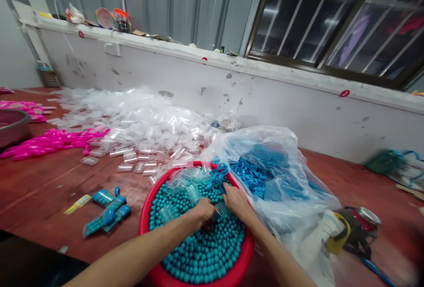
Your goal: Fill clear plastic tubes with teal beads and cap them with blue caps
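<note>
A red tub (144, 218) full of turquoise beads (202, 258) stands in front of me, and both my hands are over it. My left hand (203, 212) is closed around a clear plastic tube (221, 209) whose end sticks out toward the right. My right hand (234, 201) is pinched, its fingertips at a small blue plastic piece that they partly hide. Blue caps (219, 174) lie on the beads at the tub's far edge, just beyond this hand. More clear tubes (180, 179) rest on the beads.
Loose clear tubes (142, 119) are heaped along the wall. A plastic bag (281, 139) of blue caps touches the tub's right side. Filled bead tubes (109, 214) lie left, near bright pink pieces (49, 141). A red-and-silver object (366, 218) lies right.
</note>
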`<action>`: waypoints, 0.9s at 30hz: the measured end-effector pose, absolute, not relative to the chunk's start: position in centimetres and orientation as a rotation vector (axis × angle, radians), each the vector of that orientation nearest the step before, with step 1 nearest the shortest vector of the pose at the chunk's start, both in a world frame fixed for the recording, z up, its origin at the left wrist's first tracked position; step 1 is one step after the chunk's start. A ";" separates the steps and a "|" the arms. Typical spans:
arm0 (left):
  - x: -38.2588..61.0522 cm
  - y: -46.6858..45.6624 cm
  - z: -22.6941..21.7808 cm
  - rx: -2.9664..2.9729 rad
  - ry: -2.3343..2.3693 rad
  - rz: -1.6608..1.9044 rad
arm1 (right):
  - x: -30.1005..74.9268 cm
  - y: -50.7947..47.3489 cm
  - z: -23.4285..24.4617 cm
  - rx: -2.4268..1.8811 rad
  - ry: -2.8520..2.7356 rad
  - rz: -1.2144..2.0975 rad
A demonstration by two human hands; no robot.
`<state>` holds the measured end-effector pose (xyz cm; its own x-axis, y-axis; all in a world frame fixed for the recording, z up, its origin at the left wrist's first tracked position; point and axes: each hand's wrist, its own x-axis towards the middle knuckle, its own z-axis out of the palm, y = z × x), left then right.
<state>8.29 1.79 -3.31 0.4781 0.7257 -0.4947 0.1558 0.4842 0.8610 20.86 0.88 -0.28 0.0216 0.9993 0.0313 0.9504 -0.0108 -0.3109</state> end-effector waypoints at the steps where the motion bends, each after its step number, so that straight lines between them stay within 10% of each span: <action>1: 8.1 1.7 -3.4 1.003 1.036 0.430 | 20.9 0.7 -0.3 -2.008 -2.031 0.338; 27: 3.3 -0.3 -0.4 0.893 0.971 0.705 | 18.5 -3.1 1.1 -1.513 -2.141 0.426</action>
<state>3.30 -0.28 -0.41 0.4043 0.8288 -0.3868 -0.1114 0.4644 0.8786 18.47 -3.12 1.09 -0.2728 0.9403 0.2038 0.7905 0.3398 -0.5096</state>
